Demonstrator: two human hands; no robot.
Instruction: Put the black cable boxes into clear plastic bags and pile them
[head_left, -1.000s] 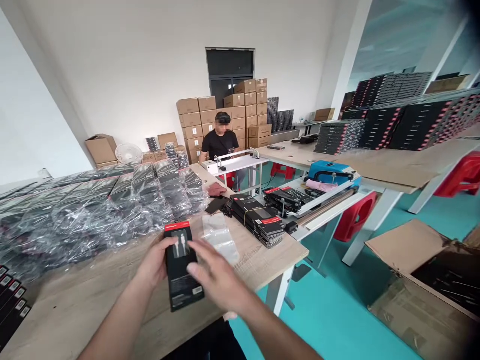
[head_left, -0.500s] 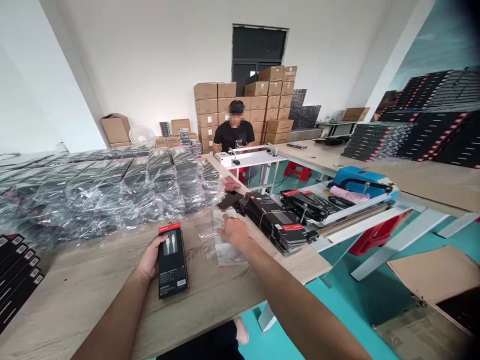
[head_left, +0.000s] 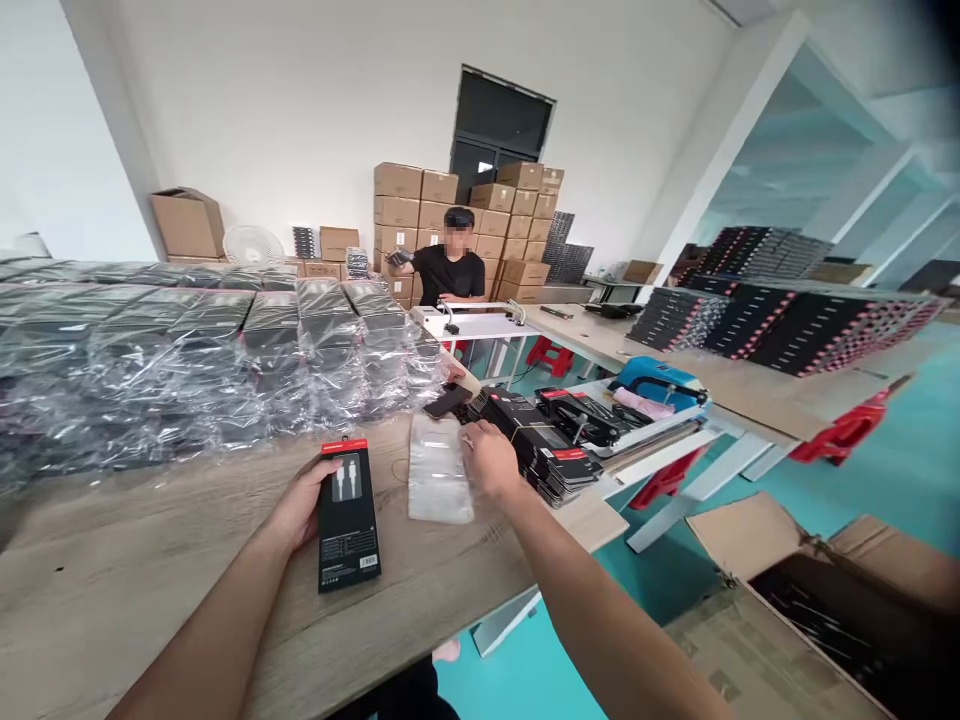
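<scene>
The black box (head_left: 349,515) is made of paperboard; it looks smooth and rather matt, with a red strip along the top. The clear plastic bag (head_left: 439,470) is thin and shiny, with soft creases in it. The surface (head_left: 142,590) has a pale wood-grain finish, matt and a little rough in look. The bundles (head_left: 210,370) behind it are wrapped in clear plastic film, very glossy and much wrinkled. The stacked cartons (head_left: 420,215) are plain brown corrugated cardboard, matt and dry-looking. The floor (head_left: 555,660) is teal, smooth, with a soft shine.
</scene>
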